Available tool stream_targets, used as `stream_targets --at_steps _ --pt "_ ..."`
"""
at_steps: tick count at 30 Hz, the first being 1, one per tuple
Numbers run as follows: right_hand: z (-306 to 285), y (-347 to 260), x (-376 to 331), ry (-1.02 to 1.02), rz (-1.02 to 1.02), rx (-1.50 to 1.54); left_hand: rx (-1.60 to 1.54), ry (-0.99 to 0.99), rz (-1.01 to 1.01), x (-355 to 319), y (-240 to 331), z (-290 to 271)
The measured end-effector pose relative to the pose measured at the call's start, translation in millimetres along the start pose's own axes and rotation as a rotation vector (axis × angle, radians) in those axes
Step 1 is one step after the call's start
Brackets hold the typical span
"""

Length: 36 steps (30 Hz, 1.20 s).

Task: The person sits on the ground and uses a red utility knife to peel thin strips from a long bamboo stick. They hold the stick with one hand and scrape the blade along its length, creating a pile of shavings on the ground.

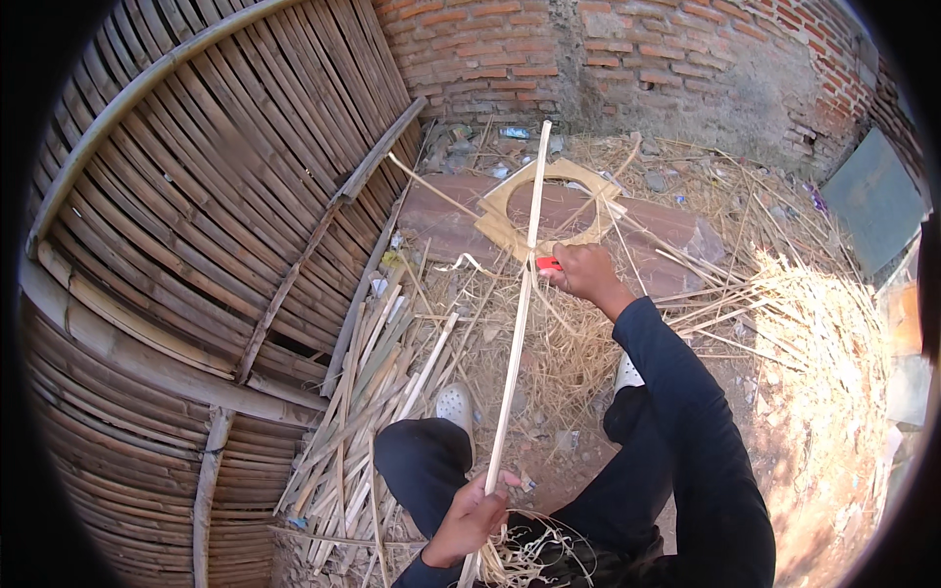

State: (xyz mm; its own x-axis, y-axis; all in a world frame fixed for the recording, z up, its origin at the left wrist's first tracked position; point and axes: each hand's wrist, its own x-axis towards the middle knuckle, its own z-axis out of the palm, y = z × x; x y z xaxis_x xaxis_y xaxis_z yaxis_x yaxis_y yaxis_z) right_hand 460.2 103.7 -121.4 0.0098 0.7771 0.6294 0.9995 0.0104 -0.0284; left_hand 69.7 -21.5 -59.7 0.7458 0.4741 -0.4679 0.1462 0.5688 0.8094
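A long pale bamboo strip [512, 382] runs from my lap up and away, passing between my knees. My left hand [470, 517] is closed round its lower part. Farther along, my right hand [588, 274] grips a small red-handled tool [549, 264] against the strip; any blade is too small or hidden to make out. Past that spot the strip's far end reaches over a tan board [502, 233] with a large round hole. Thin curled shavings [524, 561] are heaped in my lap beside the left hand.
Many split bamboo strips [363, 392] lie piled to my left, below a slatted bamboo wall [196, 196]. More strips [745, 294] and straw-like shavings [833, 382] cover the ground at right. A brown sheet [441, 220] lies ahead, before a brick wall [647, 69]. A grey panel [872, 201] leans at far right.
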Motion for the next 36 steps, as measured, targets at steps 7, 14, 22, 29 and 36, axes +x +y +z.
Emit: stream_targets --at_steps 7,14,22,29,36 --pt "29.2 16.7 -15.9 -0.194 0.056 0.026 0.231 0.032 0.066 13.4 -11.1 5.2" --pt "22.7 6.7 -1.6 -0.19 0.138 0.293 0.623 0.155 0.245 8.6 -17.0 5.8" --pt "-23.6 -23.9 12.6 -0.774 0.84 1.653 -0.271 -0.042 -0.006 11.6 5.6 -13.4" --pt "-40.9 -74.5 1.5 -0.305 0.283 0.814 -0.569 -0.197 -0.006 35.1 29.7 -26.6" --pt "-83.3 -129.4 -23.0 -0.191 -0.106 0.527 -0.745 -0.259 0.03 53.7 53.0 -12.1"
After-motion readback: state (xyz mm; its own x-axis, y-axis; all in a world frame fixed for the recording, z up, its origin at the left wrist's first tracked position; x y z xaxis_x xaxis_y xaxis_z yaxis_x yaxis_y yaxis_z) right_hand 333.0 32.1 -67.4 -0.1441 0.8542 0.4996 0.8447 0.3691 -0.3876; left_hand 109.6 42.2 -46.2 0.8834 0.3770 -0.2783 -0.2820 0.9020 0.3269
